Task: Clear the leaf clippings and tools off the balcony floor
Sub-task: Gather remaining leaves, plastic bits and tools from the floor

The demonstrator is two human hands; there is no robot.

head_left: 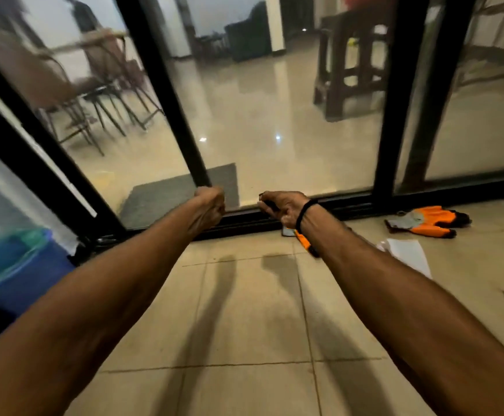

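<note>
Both hands are up at the door track. The left hand is balled tight, seemingly empty. The right hand is curled, on what I cannot tell. The orange-handled tool lies beside the track, likely stiff and light: take the handle.

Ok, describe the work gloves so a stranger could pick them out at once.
Follow the black sliding-door track along the tiled balcony floor to the right of the right hand. The gloves lie on the tiles just before it. They are bright orange and grey with dark tips, unlike the plain white paper nearer the camera.
</note>
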